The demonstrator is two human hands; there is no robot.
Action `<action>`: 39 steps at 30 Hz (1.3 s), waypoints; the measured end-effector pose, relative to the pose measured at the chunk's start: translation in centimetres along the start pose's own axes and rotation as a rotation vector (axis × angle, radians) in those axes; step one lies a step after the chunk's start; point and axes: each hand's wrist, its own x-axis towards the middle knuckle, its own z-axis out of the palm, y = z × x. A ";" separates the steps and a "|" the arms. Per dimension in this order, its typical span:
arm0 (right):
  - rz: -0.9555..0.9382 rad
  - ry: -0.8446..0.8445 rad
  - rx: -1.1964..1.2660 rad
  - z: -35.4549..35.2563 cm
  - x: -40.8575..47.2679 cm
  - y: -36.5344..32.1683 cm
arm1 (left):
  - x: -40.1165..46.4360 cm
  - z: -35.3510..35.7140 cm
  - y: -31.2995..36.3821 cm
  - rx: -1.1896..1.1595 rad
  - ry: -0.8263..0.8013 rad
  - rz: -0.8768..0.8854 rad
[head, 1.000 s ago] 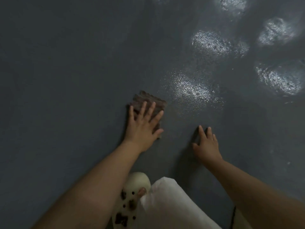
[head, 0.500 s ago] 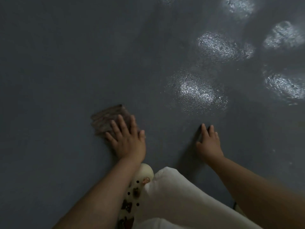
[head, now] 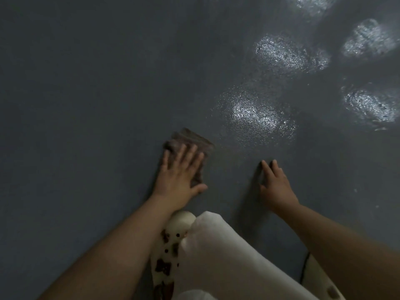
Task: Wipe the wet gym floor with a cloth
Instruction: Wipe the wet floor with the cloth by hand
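A folded brown cloth (head: 190, 140) lies flat on the dark grey gym floor (head: 86, 94). My left hand (head: 180, 175) presses down on it with straight, spread fingers, covering its near half. My right hand (head: 276, 187) rests flat on the bare floor to the right, fingers straight, apart from the cloth. A shiny wet patch (head: 255, 115) glistens just right of the cloth's far corner.
Several more wet patches shine at the upper right, one of them a bright patch (head: 285, 54). My knee in white trousers (head: 216, 252) and a cream shoe with brown marks (head: 171, 241) sit below the hands.
My left hand has slid the cloth back to the right, toward the wet patch, after a sweep to the left. My right hand has stayed planted.
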 end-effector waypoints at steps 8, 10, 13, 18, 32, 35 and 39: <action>0.012 0.006 -0.002 0.3 0.0 -0.2 | -1.8 0.2 -1.1 -0.325 0.041 -0.660; 0.011 0.005 -0.005 0.2 -0.4 0.0 | -0.8 -0.3 0.8 -0.358 0.018 -0.645; 0.040 0.041 0.044 0.4 -1.6 0.3 | -0.4 -0.5 4.3 -0.311 -0.033 -0.459; 0.088 0.065 0.090 1.7 -4.1 1.7 | -0.7 -0.2 9.0 -0.238 -0.133 -0.095; 0.029 0.137 0.211 5.9 -8.7 0.9 | -1.5 -3.4 6.9 -0.419 -0.042 0.145; -0.065 0.178 0.134 6.1 -9.2 0.2 | -1.7 -3.5 6.6 -0.308 -0.005 0.137; -0.156 0.183 0.090 5.1 -8.9 -1.2 | -1.2 -4.4 5.8 -0.233 -0.023 0.089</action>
